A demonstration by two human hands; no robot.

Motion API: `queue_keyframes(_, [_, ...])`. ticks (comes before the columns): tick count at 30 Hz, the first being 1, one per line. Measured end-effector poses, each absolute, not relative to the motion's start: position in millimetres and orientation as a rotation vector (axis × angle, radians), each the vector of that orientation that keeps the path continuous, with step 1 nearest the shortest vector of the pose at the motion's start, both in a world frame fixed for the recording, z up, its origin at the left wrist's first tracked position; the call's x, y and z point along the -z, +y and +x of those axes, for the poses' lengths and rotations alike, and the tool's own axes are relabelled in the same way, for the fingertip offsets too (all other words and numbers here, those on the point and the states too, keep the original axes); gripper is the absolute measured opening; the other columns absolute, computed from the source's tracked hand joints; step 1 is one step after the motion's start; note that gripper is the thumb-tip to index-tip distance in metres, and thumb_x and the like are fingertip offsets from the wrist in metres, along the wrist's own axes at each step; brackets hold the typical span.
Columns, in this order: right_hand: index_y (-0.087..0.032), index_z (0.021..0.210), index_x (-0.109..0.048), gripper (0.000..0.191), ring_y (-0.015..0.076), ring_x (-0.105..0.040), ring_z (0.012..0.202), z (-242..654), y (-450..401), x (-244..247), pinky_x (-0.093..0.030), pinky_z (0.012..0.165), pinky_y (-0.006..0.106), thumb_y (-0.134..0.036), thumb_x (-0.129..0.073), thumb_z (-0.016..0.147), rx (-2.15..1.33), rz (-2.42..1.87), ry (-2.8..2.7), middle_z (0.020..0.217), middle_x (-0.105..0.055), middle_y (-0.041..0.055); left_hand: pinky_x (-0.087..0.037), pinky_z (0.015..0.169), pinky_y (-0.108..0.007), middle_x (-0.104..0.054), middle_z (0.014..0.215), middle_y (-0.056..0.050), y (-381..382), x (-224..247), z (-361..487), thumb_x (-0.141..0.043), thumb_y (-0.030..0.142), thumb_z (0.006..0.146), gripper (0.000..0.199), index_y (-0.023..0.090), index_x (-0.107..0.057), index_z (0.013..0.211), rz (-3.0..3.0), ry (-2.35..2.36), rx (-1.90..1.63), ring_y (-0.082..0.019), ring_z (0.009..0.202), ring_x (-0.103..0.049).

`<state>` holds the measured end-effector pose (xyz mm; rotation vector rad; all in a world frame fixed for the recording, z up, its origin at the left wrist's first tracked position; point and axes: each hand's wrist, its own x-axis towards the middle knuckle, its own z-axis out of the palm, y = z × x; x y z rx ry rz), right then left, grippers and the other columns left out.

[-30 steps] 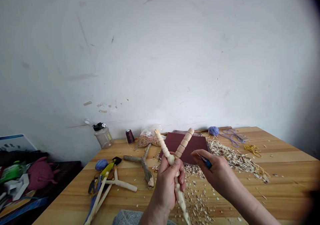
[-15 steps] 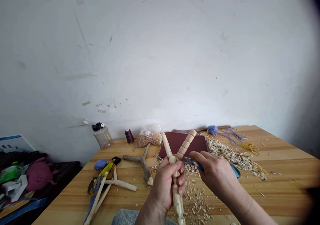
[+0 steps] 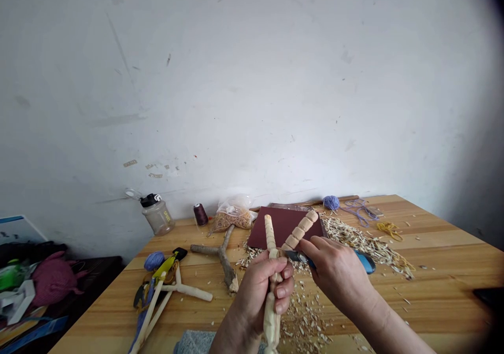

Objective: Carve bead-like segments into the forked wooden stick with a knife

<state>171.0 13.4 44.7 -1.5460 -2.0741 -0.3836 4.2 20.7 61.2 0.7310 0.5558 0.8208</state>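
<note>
Both your hands are working over the wooden table point(image 3: 433, 296): your left hand point(image 3: 255, 296) is gripping the forked stick point(image 3: 270, 233) with closed fingers, its plain arm now turning upright, while your right hand point(image 3: 338, 275) is pinching a blue-handled knife point(image 3: 364, 262), its blade reaching the fork.

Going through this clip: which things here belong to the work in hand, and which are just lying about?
In use:
left hand, gripping a carved forked stick
right hand, holding a blue-handled utility knife, blade at the stick

Lying about:
bark-covered forked branch
dark red sheet
wood shavings
blue yarn ball
thread spool
plastic bottle
</note>
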Motion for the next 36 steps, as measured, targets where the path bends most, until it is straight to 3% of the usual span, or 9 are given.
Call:
queue_keyframes(14, [-0.024, 0.085, -0.058, 0.03, 0.0106, -0.049, 0.062, 170.1, 11.8, -45.8, -0.026, 0.058, 0.026, -0.002, -0.044, 0.07, 0.386, -1.552, -2.073, 0.068, -0.056, -0.0022, -0.021, 0.025, -0.013, -0.043, 0.061, 0.005, 20.6, -65.0, 1.8, -0.056, 0.018, 0.074, 0.014, 0.015, -0.043, 0.07, 0.681, 0.513, -0.72, 0.001, 0.033, -0.028])
queue_keyframes(22, [-0.027, 0.093, -0.059, 0.039, 0.0113, -0.051, 0.062, 165.0, 8.3, -47.0, -0.025, 0.055, 0.025, 0.0, -0.044, 0.067, 0.369, -1.639, -2.054, 0.068, -0.056, -0.0024, -0.023, 0.027, -0.011, -0.043, 0.064, 0.005, 12.2, -56.8, 11.2, -0.062, 0.024, 0.073, 0.022, 0.018, -0.042, 0.075, 0.759, 0.621, -0.863, 0.0, 0.037, -0.031])
queue_keyframes(32, [-0.025, 0.084, -0.058, 0.03, 0.011, -0.051, 0.058, 154.5, 1.4, -46.2, -0.023, 0.053, 0.024, -0.001, -0.047, 0.069, 0.436, -1.743, -1.964, 0.065, -0.055, -0.0024, -0.028, 0.029, -0.015, -0.042, 0.058, 0.008, -1.3, -44.7, 30.1, -0.064, 0.037, 0.073, 0.031, 0.022, -0.039, 0.083, 0.892, 0.845, -1.082, -0.004, 0.037, -0.033])
queue_keyframes(36, [-0.025, 0.086, -0.059, 0.028, 0.011, -0.053, 0.058, 153.3, 3.4, -43.4, -0.023, 0.051, 0.024, -0.004, -0.047, 0.072, 0.334, -1.76, -1.937, 0.066, -0.057, -0.002, -0.024, 0.031, -0.018, -0.041, 0.051, 0.009, -2.7, -33.0, 36.9, -0.066, 0.037, 0.072, 0.035, 0.022, -0.041, 0.091, 0.883, 0.812, -1.169, -0.006, 0.033, -0.034])
